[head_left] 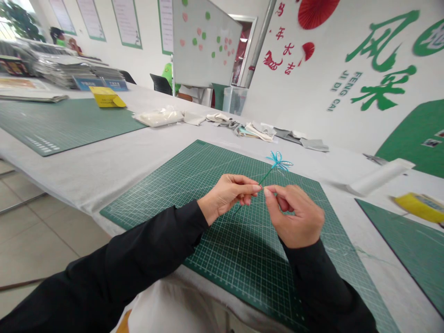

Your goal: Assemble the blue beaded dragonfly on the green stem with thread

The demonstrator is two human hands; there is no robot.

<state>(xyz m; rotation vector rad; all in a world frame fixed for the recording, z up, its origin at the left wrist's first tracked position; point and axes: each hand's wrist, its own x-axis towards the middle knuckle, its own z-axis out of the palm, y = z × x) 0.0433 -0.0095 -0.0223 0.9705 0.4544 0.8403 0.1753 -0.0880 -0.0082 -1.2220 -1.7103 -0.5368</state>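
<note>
A blue looped flower (pixel 279 162) on a thin green stem (pixel 266 175) is held above the green cutting mat (pixel 180 185). My left hand (pixel 232 192) pinches the stem between thumb and fingers, and the stem's lower end sticks out below that hand. Close beside it on the right, my right hand (pixel 294 210) has its thumb and index finger pressed together near the stem. Whatever lies between those fingertips is too small to make out.
Fabric scraps (pixel 256 132) and a plastic-wrapped pack (pixel 161 116) lie beyond the mat. A yellow box (pixel 107 97) rests on another mat at left. At right are a white roll (pixel 381 175), a yellow item (pixel 421 207) and a third mat (pixel 409 245).
</note>
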